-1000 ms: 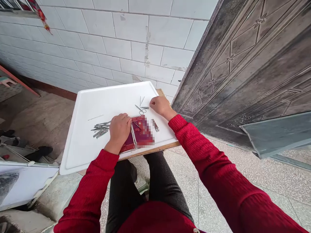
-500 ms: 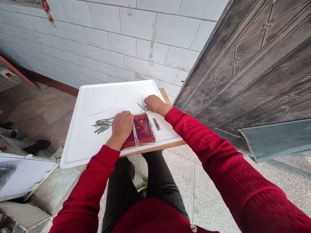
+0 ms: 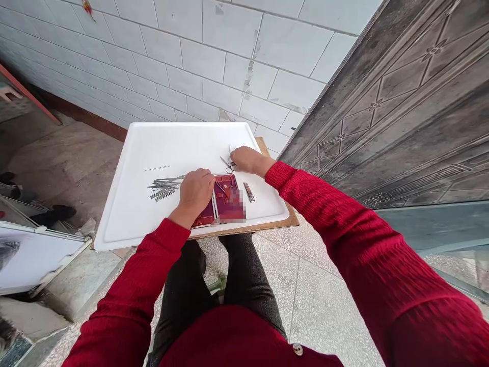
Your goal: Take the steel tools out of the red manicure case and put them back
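On the white tray [image 3: 153, 148], my left hand [image 3: 196, 193] presses down over the left half of an open dark-red manicure case [image 3: 225, 196], its fingers bent and held together at the case's edge. Part of the case is blurred. My right hand [image 3: 248, 159] is at the tray's far right, fingers closed beside small scissors [image 3: 228, 165]. A thin pointed tool tip [image 3: 229, 149] shows by these fingers; what they pinch is hidden. A nail clipper [image 3: 249, 192] lies right of the case. Left of my left hand is a pile of metal grooming tools [image 3: 164, 186].
A thin metal stick [image 3: 156, 168] lies alone on the tray's left side. The tray rests on a brown board [image 3: 292, 218]. Behind stands a white tiled wall [image 3: 206, 66], with a dark patterned metal door [image 3: 382, 117] to the right.
The view has shifted slightly. Both hands keep nearly the same places over the tray, case and scissors.
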Tool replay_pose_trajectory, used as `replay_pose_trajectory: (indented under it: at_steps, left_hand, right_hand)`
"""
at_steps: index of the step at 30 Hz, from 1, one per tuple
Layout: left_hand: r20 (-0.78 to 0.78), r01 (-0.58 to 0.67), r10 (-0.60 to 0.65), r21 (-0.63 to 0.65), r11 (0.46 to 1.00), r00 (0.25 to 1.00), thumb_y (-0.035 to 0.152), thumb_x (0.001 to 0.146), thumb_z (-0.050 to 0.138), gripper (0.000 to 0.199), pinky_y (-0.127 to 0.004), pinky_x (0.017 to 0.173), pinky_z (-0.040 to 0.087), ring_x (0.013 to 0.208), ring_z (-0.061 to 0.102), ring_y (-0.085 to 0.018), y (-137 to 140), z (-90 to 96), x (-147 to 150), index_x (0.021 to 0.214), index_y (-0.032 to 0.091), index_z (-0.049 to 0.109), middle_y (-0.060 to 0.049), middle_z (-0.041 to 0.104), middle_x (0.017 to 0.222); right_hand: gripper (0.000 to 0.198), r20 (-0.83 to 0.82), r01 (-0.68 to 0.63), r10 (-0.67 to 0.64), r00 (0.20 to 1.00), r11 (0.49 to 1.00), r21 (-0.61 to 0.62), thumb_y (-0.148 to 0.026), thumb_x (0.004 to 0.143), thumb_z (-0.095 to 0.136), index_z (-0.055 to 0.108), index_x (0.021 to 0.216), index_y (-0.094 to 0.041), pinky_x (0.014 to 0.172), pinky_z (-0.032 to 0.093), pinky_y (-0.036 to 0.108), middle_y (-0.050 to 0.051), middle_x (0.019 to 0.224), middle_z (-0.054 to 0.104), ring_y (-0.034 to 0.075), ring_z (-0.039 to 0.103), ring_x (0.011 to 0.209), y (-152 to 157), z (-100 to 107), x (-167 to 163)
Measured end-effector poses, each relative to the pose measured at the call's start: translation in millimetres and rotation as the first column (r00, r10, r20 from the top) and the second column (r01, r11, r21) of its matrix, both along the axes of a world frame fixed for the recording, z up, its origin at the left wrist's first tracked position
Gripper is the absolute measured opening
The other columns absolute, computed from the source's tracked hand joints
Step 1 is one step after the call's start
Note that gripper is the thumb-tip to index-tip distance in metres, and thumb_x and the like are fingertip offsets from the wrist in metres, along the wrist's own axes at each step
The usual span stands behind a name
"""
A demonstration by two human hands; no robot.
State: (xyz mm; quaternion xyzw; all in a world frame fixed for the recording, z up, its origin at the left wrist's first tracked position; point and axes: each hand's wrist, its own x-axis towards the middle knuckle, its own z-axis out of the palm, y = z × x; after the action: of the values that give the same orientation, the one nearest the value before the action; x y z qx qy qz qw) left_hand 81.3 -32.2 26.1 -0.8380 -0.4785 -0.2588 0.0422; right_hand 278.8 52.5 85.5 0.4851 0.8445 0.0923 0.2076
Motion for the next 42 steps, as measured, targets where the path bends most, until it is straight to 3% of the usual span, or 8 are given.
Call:
replay_pose_trajectory:
  at_steps: [11,16,29,42]
  left_hand:
    - [0.002,-0.001,0.001,-0.057,0.998,1.000,0.022,0.103,0.044,0.030,-0.041,0.080,0.046,0.091,0.064,-0.026,0.0,0.9,0.5,0.087,0.019,0.069,-0.008,0.072,0.094]
    - [0.005,-0.006,0.006,-0.074,0.997,1.000,0.023,0.103,0.043,0.031,-0.041,0.078,0.046,0.091,0.064,-0.027,-1.0,1.7,0.8,0.088,0.019,0.070,-0.009,0.072,0.094]
    - [0.002,-0.031,0.031,-0.070,0.997,1.000,0.021,0.102,0.043,0.032,-0.040,0.078,0.045,0.087,0.064,-0.027,-1.4,-2.7,1.4,0.088,0.018,0.072,-0.010,0.072,0.092]
    - [0.020,-0.037,0.039,-0.096,0.995,0.999,0.021,0.102,0.044,0.032,-0.039,0.072,0.043,0.084,0.063,-0.027,-4.0,-3.0,0.5,0.084,0.019,0.070,-0.009,0.071,0.089]
  right_hand:
    - [0.028,-0.089,-0.116,0.120,0.989,0.992,0.045,-0.020,0.096,0.058,0.068,0.117,-0.004,0.075,0.040,0.034,0.022,0.110,0.073,0.031,0.068,0.099,-22.2,8.7,14.7]
    - [0.026,-0.119,-0.166,0.162,0.980,0.986,-0.019,-0.017,0.092,0.062,0.071,0.115,-0.009,0.075,0.037,0.034,0.017,0.107,0.073,0.027,0.066,0.095,-35.6,16.9,7.7]
    - [0.025,0.097,-0.169,0.181,0.979,0.978,-0.121,-0.015,0.090,0.065,0.076,0.113,-0.010,0.072,0.040,0.033,0.018,0.102,0.077,0.029,0.071,0.094,-41.7,25.7,-24.2]
    - [0.026,-0.107,-0.089,0.080,0.991,0.993,-0.082,-0.020,0.088,0.064,0.075,0.109,-0.009,0.068,0.034,0.032,0.016,0.104,0.077,0.027,0.067,0.093,-43.6,16.4,-28.6]
